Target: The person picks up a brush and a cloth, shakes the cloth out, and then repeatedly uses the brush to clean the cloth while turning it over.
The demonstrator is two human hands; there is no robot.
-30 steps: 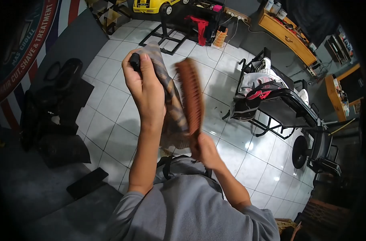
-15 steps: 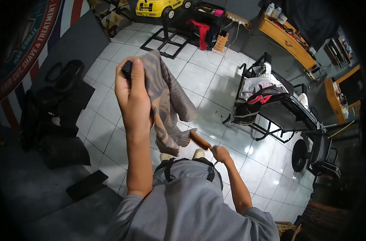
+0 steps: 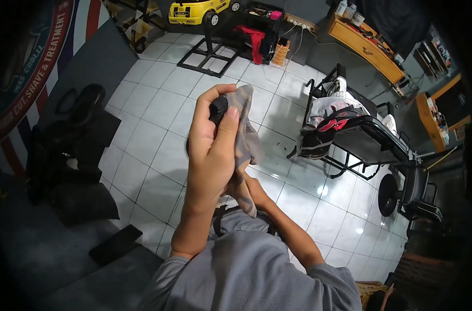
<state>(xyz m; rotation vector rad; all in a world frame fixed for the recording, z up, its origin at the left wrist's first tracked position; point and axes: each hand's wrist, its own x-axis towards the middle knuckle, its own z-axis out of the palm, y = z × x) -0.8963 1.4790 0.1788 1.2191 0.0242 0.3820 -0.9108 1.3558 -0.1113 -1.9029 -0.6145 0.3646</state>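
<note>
My left hand (image 3: 212, 140) is raised in the middle of the view, its fingers closed on a grey and tan patterned cloth (image 3: 242, 140) that hangs down on its right side. A small black object (image 3: 219, 108) sits between the thumb and fingers of the same hand. Lower down, my right hand (image 3: 255, 191) is curled close behind the cloth, near its lower end. The cloth and my left hand hide its fingertips and whatever is in them.
A black-framed chair (image 3: 368, 140) with clothes and a bag stands to the right. Beyond are a wooden drawer shelf (image 3: 368, 49), a black metal floor frame (image 3: 207, 65) and a yellow toy car (image 3: 189, 13). Dark cushions (image 3: 86, 199) lie at the left.
My left hand has moved right and slightly down with the cloth. My right hand has moved left, in behind the cloth; the brown-handled thing it held is now out of sight.
</note>
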